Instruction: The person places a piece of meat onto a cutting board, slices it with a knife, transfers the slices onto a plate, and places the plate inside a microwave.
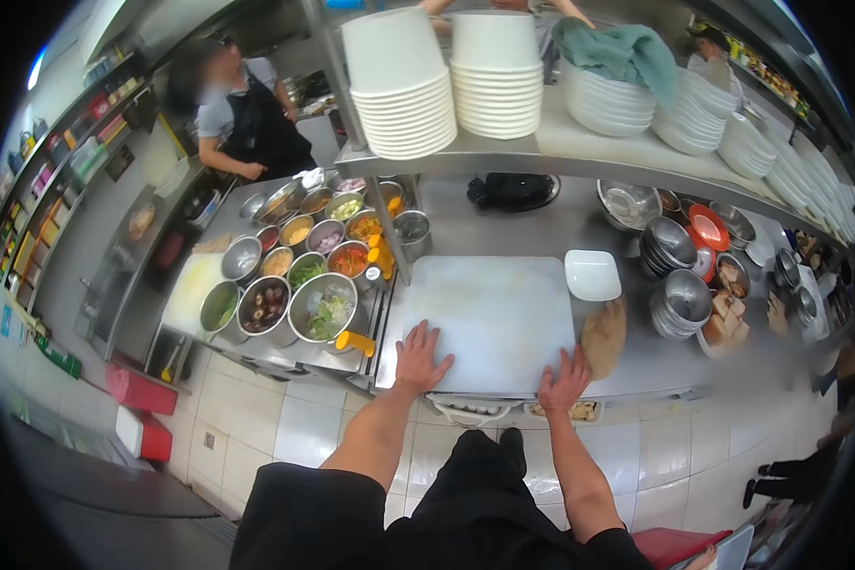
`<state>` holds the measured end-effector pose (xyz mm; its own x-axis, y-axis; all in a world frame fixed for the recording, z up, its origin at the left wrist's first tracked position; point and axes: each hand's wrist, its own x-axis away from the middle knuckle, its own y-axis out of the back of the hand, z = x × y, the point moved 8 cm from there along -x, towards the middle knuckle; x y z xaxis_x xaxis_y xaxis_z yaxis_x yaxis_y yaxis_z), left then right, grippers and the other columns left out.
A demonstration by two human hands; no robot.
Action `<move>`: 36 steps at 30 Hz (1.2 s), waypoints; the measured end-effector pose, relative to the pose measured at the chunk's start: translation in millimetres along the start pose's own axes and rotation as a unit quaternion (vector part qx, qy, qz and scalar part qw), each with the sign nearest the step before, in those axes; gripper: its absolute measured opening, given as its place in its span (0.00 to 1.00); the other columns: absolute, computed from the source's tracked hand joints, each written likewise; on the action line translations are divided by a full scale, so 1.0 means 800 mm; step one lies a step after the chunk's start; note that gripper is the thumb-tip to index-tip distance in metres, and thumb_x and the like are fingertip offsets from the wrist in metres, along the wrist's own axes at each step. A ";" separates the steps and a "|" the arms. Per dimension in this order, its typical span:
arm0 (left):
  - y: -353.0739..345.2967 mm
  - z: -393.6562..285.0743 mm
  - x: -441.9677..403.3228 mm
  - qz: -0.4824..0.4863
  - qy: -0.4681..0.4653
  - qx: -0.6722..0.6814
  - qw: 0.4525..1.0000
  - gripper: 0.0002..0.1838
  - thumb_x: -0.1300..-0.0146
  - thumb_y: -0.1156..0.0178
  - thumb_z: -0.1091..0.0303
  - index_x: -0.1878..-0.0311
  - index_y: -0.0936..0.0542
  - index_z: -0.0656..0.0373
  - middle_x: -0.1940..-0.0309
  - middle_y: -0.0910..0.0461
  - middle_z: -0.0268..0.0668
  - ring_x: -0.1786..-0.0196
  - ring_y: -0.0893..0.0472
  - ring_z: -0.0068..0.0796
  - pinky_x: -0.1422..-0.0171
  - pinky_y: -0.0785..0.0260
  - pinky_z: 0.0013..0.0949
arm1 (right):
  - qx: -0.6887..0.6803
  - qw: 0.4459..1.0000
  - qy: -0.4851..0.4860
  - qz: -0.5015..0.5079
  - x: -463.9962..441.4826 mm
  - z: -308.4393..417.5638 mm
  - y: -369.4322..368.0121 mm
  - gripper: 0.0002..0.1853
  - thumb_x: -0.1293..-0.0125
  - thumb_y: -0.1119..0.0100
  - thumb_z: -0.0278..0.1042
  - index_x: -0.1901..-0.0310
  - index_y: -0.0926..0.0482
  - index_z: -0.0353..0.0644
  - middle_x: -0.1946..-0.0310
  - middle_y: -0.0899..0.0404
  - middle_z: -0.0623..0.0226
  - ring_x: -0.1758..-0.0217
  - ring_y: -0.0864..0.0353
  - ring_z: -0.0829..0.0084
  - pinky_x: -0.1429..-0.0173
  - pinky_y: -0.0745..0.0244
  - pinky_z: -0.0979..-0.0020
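A large white cutting board (489,309) lies on the steel counter in front of me. My left hand (422,357) rests flat near its left front corner, fingers spread and holding nothing. At the board's right front corner lies my right hand (564,380), its fingers apart and nothing in them. Just right of that hand is a brown cloth (602,342); the fingertips are close to it, and whether they touch I cannot tell. Behind the cloth sits a square white dish (593,275).
Metal containers of cut vegetables (325,309) and a yellow-orange bottle (355,343) stand left. Metal bowls (681,299) and a bread container (727,323) stand right. An overhead shelf (503,157) carries stacked white bowls (496,81). A person in an apron (256,123) stands back left.
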<state>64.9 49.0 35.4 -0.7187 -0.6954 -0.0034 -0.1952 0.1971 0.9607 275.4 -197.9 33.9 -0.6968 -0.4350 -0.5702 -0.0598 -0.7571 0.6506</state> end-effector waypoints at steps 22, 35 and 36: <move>0.194 0.088 -0.078 -0.090 0.086 0.315 0.941 0.24 0.38 0.36 0.48 0.75 0.16 0.63 0.82 0.20 0.46 0.76 0.19 0.43 0.64 0.26 0.40 | 0.049 0.999 0.020 0.007 0.003 -0.008 -0.002 0.22 0.32 0.51 0.40 0.40 0.26 0.40 0.32 0.33 0.49 0.32 0.36 0.43 0.29 0.44 0.45; 0.260 0.657 -0.294 -0.276 0.390 0.683 0.552 0.35 0.41 0.35 0.56 0.38 0.35 0.68 0.52 0.29 0.57 0.61 0.21 0.52 0.63 0.18 0.47 | 0.201 0.968 -0.059 0.136 -0.001 0.010 0.001 0.27 0.23 0.66 0.48 0.37 0.29 0.34 0.32 0.35 0.43 0.28 0.42 0.39 0.26 0.49 0.45; 0.251 0.667 -0.302 -0.284 0.411 0.680 0.536 0.31 0.41 0.36 0.62 0.38 0.34 0.66 0.53 0.28 0.56 0.60 0.21 0.52 0.62 0.18 0.47 | 0.217 0.962 -0.075 0.146 0.001 0.010 0.001 0.27 0.21 0.68 0.47 0.36 0.30 0.34 0.31 0.36 0.45 0.28 0.43 0.39 0.25 0.50 0.46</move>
<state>-156.9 625.5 81.4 0.1427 -0.8700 0.4720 -0.9350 -0.2749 -0.2240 269.4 -194.8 38.1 -0.8225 -0.4986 -0.2738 -0.1157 -0.3247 0.9387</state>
